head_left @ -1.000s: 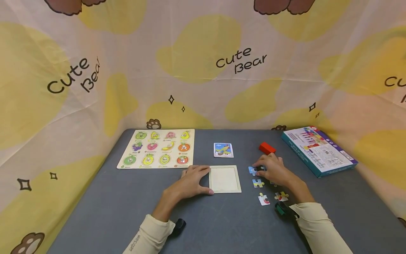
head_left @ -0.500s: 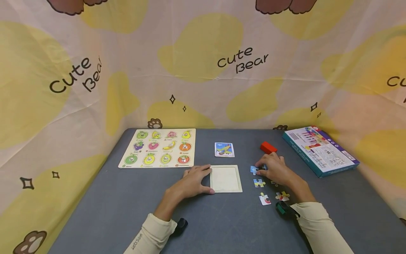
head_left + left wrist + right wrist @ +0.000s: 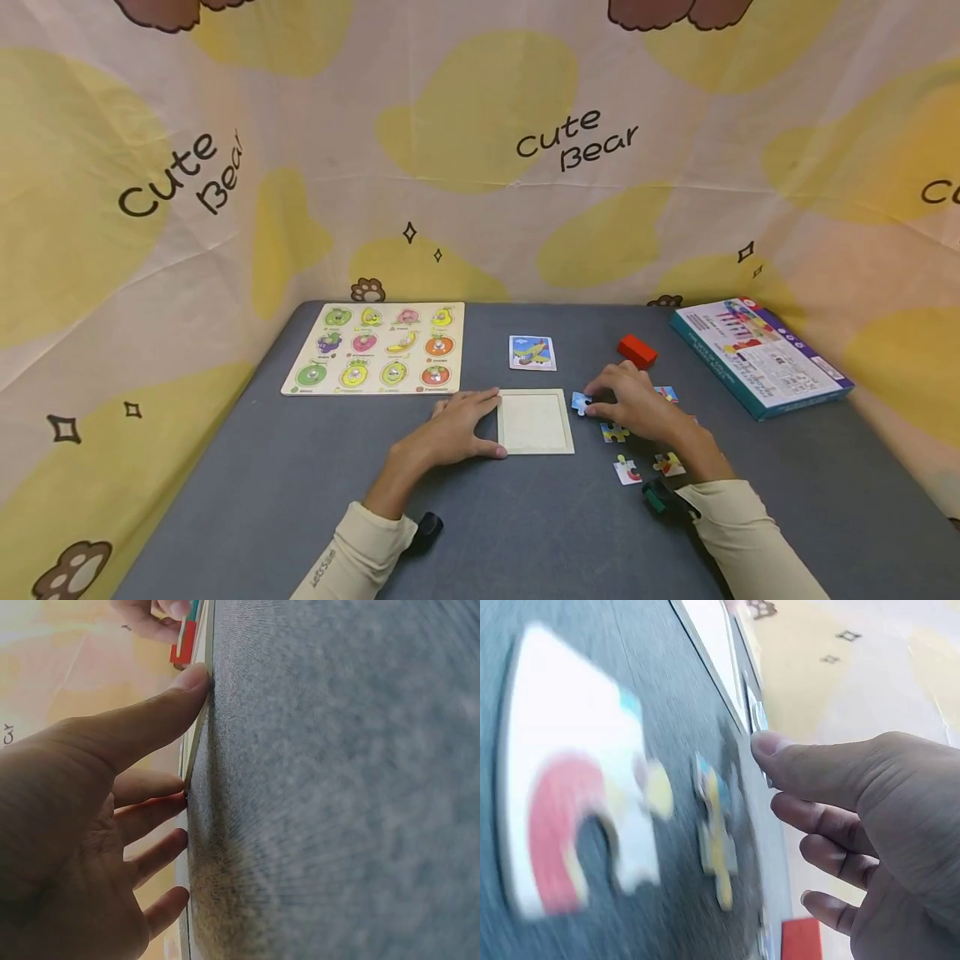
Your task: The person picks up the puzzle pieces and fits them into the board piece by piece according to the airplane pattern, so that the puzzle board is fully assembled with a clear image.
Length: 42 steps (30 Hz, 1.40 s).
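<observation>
In the head view, my left hand point(image 3: 453, 429) spans the left side of a pale puzzle tray point(image 3: 536, 452), its thumb and forefinger touching the two left corners. From the left wrist view, those fingers look spread and fairly straight. Right of the tray, my right hand point(image 3: 637, 404) pinches a blue jigsaw piece point(image 3: 579, 403) between thumb and fingers. Below that hand lie a yellow-and-blue piece point(image 3: 614, 432), a white piece with a red arc point(image 3: 627, 472) and a yellow-and-red piece point(image 3: 668, 464). Another piece point(image 3: 667, 393) shows behind the hand, which may hide more.
A small airplane picture card point(image 3: 532, 354) lies behind the tray. To the back left is a fruit board point(image 3: 375, 390). A red block point(image 3: 637, 351) sits beyond my right hand, and a flat teal-edged box point(image 3: 761, 358) lies farther right. Printed cloth point(image 3: 480, 208) walls the table.
My right hand has moved left toward the tray, bringing the blue jigsaw piece along and uncovering another piece behind it. The left hand keeps its place at the tray.
</observation>
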Motion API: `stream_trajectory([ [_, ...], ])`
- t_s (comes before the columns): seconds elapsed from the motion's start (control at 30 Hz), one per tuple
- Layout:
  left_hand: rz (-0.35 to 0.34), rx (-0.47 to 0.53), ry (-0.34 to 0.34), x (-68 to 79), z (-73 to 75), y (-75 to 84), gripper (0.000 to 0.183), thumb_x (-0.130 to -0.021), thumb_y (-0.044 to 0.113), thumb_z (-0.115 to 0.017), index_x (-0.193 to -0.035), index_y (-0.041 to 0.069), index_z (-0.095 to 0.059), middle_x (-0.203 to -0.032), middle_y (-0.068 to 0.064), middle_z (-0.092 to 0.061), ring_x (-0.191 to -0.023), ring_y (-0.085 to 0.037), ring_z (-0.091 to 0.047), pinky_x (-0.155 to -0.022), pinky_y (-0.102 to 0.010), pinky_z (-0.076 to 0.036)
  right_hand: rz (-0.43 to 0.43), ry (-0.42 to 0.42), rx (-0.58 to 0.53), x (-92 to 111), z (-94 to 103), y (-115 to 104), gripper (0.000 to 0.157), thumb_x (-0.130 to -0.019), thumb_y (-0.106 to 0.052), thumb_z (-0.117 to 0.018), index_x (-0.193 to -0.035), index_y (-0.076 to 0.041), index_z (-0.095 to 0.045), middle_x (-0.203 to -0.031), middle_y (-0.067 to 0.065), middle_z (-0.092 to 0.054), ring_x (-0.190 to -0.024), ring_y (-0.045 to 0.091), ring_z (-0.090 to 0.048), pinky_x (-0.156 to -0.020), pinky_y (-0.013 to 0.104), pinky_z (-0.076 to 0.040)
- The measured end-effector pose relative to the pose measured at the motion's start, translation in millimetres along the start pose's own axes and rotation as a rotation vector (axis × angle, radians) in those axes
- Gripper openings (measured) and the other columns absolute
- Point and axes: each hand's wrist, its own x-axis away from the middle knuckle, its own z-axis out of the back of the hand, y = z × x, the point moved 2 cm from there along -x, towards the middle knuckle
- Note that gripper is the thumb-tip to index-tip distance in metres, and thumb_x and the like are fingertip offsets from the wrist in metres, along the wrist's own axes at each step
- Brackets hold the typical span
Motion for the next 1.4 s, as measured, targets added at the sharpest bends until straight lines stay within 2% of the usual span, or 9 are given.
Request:
stream_trajectory([
  [0.37, 0.007, 0.020, -0.001, 2.8, 2.8, -0.1, 0.083, -0.095, 0.044, -0.079, -0.162, 0.008, -0.044, -0.171, -0.005, -0.038, -0.156, -0.033, -0.033, -0.115, -0.065, -0.026, 0.077, -0.034, 0.017, -22.0, -17.3, -32.2, 0.023, -0.094, -0.023, -0.082, -0.112, -0.010, -0.080, -0.109, 0.004, -0.071, -0.108, 0.029, -0.051, -0.094, 0.051, -0.037],
  [0.53, 0.003, 0.010, 0.000, 2.7, 2.5, -0.2, 0.084, -0.095, 0.044, -0.079, -0.162, 0.008, -0.043, -0.171, -0.005, -0.037, -0.156, -0.033, -0.033, -0.116, -0.064, -0.026, 0.066, -0.057, 0.014, -30.9, -24.0, -41.5, 0.023, -0.096, -0.022, -0.080, -0.115, -0.009, -0.079, -0.111, 0.004, -0.072, -0.110, 0.028, -0.052, -0.098, 0.052, -0.038],
  [0.93, 0.000, 0.017, 0.012, 4.4, 0.4, -1.0, 0.083, -0.095, 0.043, -0.079, -0.161, 0.007, -0.046, -0.170, -0.006, -0.038, -0.155, -0.034, -0.035, -0.114, -0.065, -0.028, 0.143, -0.031, 0.000, -49.6, -43.7, -60.2, 0.019, -0.093, -0.017, -0.081, -0.109, -0.007, -0.080, -0.104, 0.001, -0.075, -0.101, 0.023, -0.055, -0.092, 0.050, -0.042],
  [1.2, 0.012, 0.019, 0.012, 3.4, -0.6, -1.1, 0.081, -0.095, 0.043, -0.079, -0.161, 0.009, -0.045, -0.171, -0.005, -0.038, -0.155, -0.033, -0.034, -0.114, -0.064, -0.028, 0.152, -0.040, 0.003, -57.9, -49.2, -67.4, 0.021, -0.092, -0.018, -0.082, -0.111, -0.008, -0.080, -0.099, -0.001, -0.073, -0.099, 0.022, -0.055, -0.090, 0.048, -0.043],
  [1.4, 0.014, 0.010, 0.001, 1.5, -0.2, 0.8, 0.082, -0.096, 0.044, -0.078, -0.162, 0.009, -0.045, -0.171, -0.005, -0.037, -0.156, -0.032, -0.033, -0.115, -0.065, -0.027, 0.157, 0.000, 0.017, -57.6, -47.6, -64.4, 0.018, -0.090, -0.014, -0.082, -0.107, -0.010, -0.081, -0.093, -0.003, -0.071, -0.095, 0.020, -0.057, -0.085, 0.045, -0.043],
])
